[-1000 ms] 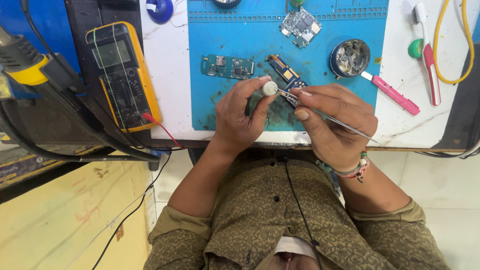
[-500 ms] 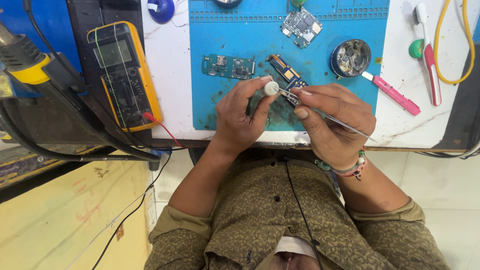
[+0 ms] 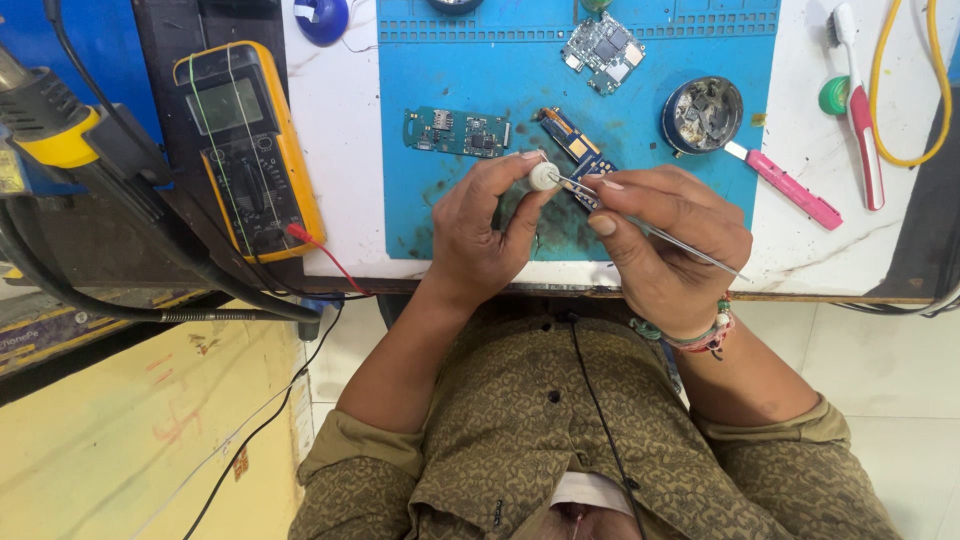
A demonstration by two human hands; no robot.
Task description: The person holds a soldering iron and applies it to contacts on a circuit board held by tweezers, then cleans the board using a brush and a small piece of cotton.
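Blue mat [image 3: 480,215] behind small round white part [image 3: 543,177], tweezers [image 3: 640,225] touching.

A yellow multimeter [image 3: 248,150] with a grey screen lies left of the blue rubber mat [image 3: 480,215]. A green circuit board [image 3: 457,132] rests on the mat. A pink-handled tool [image 3: 788,187] and a red-white toothbrush [image 3: 858,105] lie on the white desk [image 3: 345,150].

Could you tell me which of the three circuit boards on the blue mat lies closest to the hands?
The narrow blue board with gold contacts, lying slanted just beyond the right hand; the other two lie farther up the mat.
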